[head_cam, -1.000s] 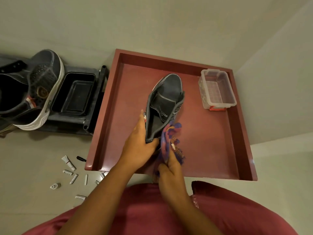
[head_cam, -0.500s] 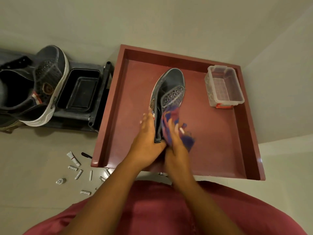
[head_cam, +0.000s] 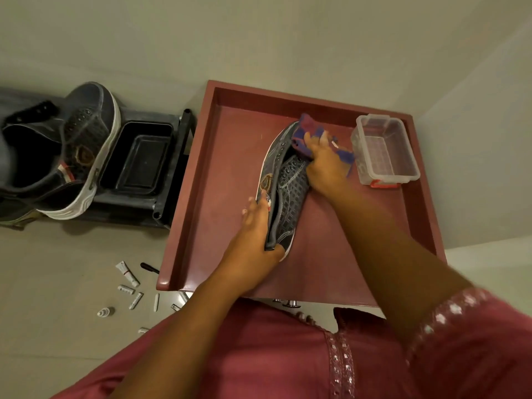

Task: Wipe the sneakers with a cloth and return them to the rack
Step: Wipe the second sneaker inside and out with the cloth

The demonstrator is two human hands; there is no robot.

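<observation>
Over maroon raised-edge tray surface: left hand fingers clamped on heel of dark grey mesh sneaker; right hand fingers pressing purple-red cloth on toe, far end. Clear plastic box right.

Mesh-fabric sneaker, clear plastic tub

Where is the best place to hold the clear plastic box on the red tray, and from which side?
Probably by the long rim of the clear plastic box, from above. It stands upright and open, its rim flares out like a lip, and it looks empty. The right hand with the cloth is just beside it.
</observation>
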